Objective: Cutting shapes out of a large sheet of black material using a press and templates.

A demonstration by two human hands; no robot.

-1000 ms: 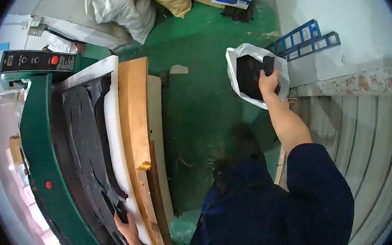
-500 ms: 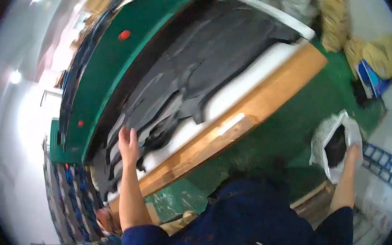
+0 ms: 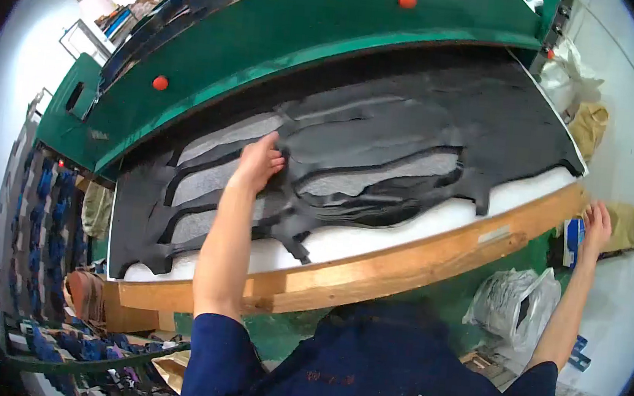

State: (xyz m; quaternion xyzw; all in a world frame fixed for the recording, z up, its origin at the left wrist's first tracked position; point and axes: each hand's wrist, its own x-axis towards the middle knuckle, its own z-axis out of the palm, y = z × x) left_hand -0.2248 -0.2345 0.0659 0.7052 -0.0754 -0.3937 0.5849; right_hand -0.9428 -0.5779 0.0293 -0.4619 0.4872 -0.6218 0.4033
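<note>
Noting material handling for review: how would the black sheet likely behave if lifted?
Probably floppy: the black sheet lies wrinkled, with strips bunched near its front edge. The narrow bands between gray patches might stretch or tear.

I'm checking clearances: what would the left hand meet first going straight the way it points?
The left hand would probably meet the black sheet first; depth is unclear, so they may be touching.

Left hand (image 3: 260, 168) hides some black sheet (image 3: 373, 131) from me, centre-left; green machine beam (image 3: 288, 23) cut off, top edge.
</note>
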